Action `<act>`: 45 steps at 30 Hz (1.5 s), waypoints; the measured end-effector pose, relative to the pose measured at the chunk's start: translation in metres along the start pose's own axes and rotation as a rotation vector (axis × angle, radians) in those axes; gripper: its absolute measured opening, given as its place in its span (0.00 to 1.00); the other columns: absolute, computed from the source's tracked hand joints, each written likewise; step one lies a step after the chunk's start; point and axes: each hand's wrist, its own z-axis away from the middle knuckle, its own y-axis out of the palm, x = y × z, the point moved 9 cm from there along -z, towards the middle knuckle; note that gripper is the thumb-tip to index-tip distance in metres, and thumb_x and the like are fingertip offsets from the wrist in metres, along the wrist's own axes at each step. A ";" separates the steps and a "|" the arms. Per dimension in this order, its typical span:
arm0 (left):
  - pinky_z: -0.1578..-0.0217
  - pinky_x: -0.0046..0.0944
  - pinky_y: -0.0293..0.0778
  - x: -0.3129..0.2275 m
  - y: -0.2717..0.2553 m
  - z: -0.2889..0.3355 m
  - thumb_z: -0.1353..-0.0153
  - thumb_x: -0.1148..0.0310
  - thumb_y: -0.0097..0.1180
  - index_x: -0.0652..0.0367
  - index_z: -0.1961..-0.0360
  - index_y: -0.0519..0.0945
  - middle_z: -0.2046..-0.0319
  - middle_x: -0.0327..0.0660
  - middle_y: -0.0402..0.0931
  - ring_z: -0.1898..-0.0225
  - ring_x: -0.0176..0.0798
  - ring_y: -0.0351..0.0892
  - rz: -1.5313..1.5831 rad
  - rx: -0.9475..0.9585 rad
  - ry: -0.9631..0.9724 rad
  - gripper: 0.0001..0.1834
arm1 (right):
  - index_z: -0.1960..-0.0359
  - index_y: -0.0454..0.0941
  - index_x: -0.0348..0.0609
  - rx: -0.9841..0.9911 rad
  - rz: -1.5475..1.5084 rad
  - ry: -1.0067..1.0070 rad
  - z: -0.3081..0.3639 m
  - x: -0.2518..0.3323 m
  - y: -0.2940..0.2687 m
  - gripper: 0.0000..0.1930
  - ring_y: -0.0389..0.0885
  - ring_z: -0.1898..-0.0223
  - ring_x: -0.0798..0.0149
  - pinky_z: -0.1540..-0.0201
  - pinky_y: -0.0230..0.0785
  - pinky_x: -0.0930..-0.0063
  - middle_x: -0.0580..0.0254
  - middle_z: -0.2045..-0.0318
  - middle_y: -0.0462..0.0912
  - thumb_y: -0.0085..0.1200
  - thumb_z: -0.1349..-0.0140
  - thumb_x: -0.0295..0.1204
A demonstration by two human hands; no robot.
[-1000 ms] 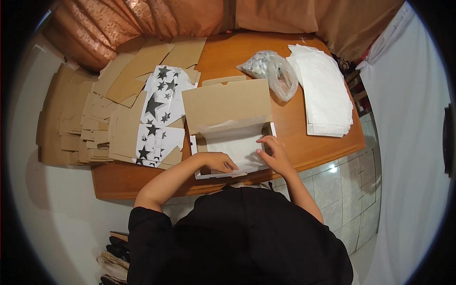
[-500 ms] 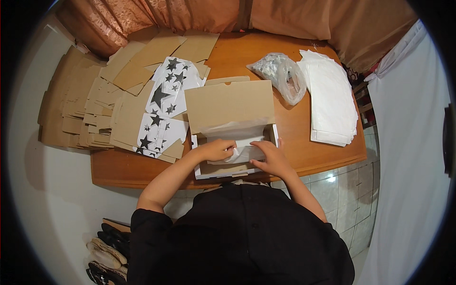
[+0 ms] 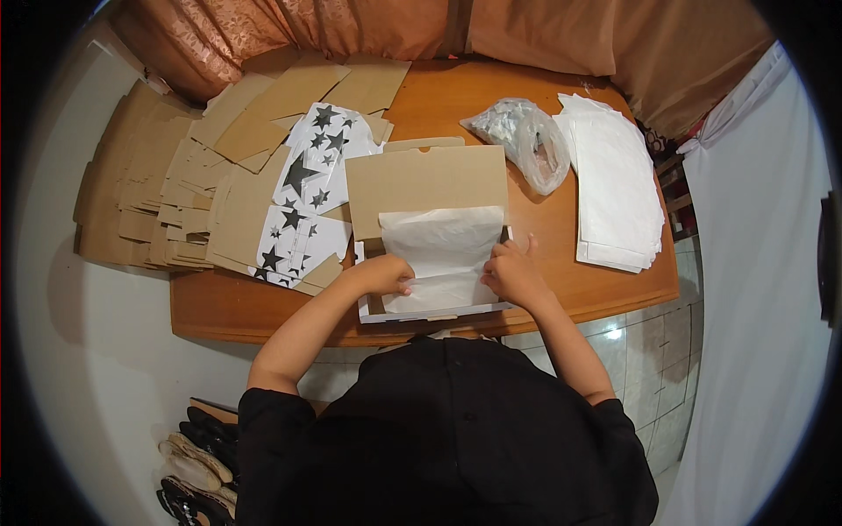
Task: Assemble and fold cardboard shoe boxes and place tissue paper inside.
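In front of me stands an open cardboard box (image 3: 373, 303), white outside and brown inside, its brown lid (image 3: 427, 180) raised at the far side. A sheet of white tissue paper (image 3: 443, 230) lies spread in it, its far part reaching up against the lid and a crease across its middle. My left hand (image 3: 383, 275) is closed on the paper's left edge, inside the box. At the right edge, my right hand (image 3: 515, 273) pinches the paper beside the box wall, one finger sticking up. The fingertips of both hands are partly hidden.
Flat brown cardboard pieces (image 3: 175, 197) are piled on the left of the wooden table (image 3: 561, 289). Star-printed white pieces (image 3: 303, 237) lie beside the box. A clear plastic bag (image 3: 526, 140) and a stack of white paper (image 3: 617, 188) are at the right. Shoes (image 3: 197, 460) stand lower left.
The tissue paper has gone from bunched near the middle to spread out, its far part rising against the lid. My hands have moved apart to its two sides.
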 end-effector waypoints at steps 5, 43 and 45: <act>0.69 0.47 0.72 0.003 -0.013 -0.003 0.57 0.63 0.65 0.60 0.78 0.78 0.79 0.50 0.76 0.71 0.49 0.79 -0.397 -0.208 -0.124 0.12 | 0.77 0.81 0.46 -0.087 0.164 0.003 -0.016 -0.001 0.011 0.06 0.68 0.53 0.62 0.40 0.36 0.34 0.65 0.67 0.73 0.61 0.55 0.33; 0.41 0.59 0.48 -0.068 -0.050 0.048 0.68 0.51 0.70 0.46 0.45 0.66 0.44 0.45 0.61 0.40 0.49 0.58 -0.297 -0.605 0.110 0.44 | 0.70 0.80 0.52 -0.361 -0.012 -0.145 -0.007 0.035 -0.044 0.05 0.77 0.62 0.69 0.43 0.46 0.37 0.73 0.73 0.78 0.56 0.49 0.28; 0.43 0.61 0.48 -0.069 -0.052 0.050 0.65 0.56 0.69 0.44 0.43 0.66 0.43 0.45 0.60 0.39 0.48 0.58 -0.399 -0.660 0.086 0.43 | 0.65 0.81 0.52 -0.261 -0.053 -0.120 -0.002 0.032 -0.037 0.09 0.78 0.60 0.66 0.41 0.52 0.41 0.72 0.69 0.80 0.55 0.48 0.27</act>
